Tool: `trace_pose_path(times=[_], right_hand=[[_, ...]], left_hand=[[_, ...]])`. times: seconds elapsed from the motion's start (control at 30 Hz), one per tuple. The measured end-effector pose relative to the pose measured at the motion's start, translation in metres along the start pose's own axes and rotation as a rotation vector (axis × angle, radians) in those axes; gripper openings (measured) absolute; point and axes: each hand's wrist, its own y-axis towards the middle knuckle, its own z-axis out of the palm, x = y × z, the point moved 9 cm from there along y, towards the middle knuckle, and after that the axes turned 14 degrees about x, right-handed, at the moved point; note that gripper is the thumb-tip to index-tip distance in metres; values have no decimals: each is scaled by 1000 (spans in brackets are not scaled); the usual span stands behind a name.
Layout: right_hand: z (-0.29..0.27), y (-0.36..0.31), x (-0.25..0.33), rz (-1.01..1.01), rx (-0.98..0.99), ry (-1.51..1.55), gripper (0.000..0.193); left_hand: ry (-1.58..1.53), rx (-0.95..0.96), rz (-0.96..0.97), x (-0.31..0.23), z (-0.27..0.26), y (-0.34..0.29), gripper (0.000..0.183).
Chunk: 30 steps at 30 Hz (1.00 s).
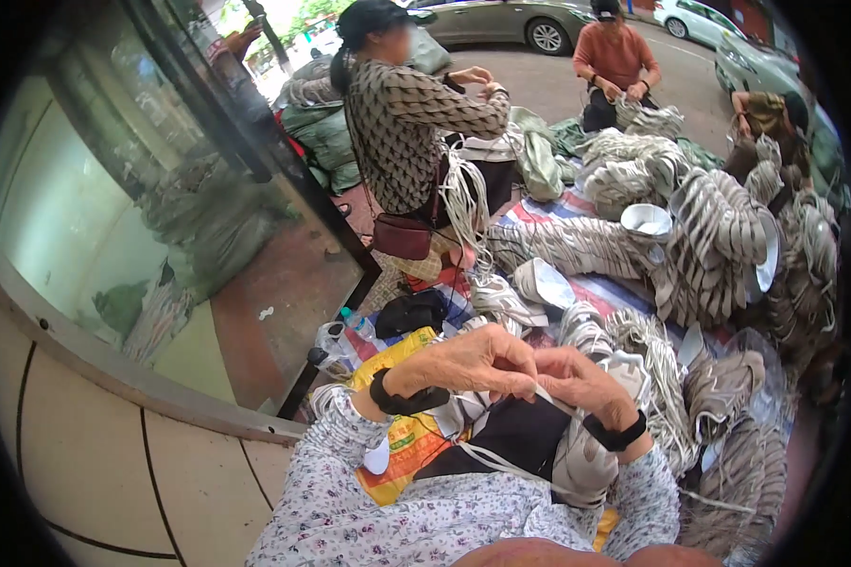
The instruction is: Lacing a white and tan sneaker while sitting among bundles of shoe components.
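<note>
In front of my chest, my left hand (471, 363) and my right hand (584, 380) meet with their fingers pinched together. Between the fingertips runs a thin off-white shoelace (544, 393); its exact path in the fingers is partly hidden. Below my right hand, a beige shoe upper (584, 465) rests against my lap. Another length of pale lace (490, 460) loops across the dark cloth (523, 437) on my lap. Both wrists wear black bands. My left hand is above a yellow and orange printed sack (408, 452).
Stacked shoe uppers (719, 231) and bundles of laces (648, 354) cover the striped sheet (603, 285) ahead and right. A person in a patterned top (416, 123) stands ahead; others (617, 59) work farther off. A glass door (189, 208) stands left, near a plastic bottle (357, 323).
</note>
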Motion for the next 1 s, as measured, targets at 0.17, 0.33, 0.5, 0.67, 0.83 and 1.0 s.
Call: trace_pose_path(times=[0.17, 0.33, 0.5, 0.67, 0.83, 1.0], right_hand=[[-34, -42, -28, 286, -287, -176, 20], [-65, -126, -5, 380, -538, -609, 26], [-81, -228, -21, 472, -838, -581, 18], [-87, -310, -35, 581, -958, -619, 15], [-88, -366, -27, 620, -1058, -753, 12], [-84, -380, -4, 538, -1172, -635, 10]], left_hand=[[26, -34, -18, 49, -10, -12, 18], [219, -141, -136, 101, -17, -36, 23], [378, -247, -269, 147, -16, -60, 24], [459, -324, -338, 173, -11, -78, 27], [485, -369, -478, 201, -9, -89, 24], [283, -381, -469, 215, -1, -94, 25]])
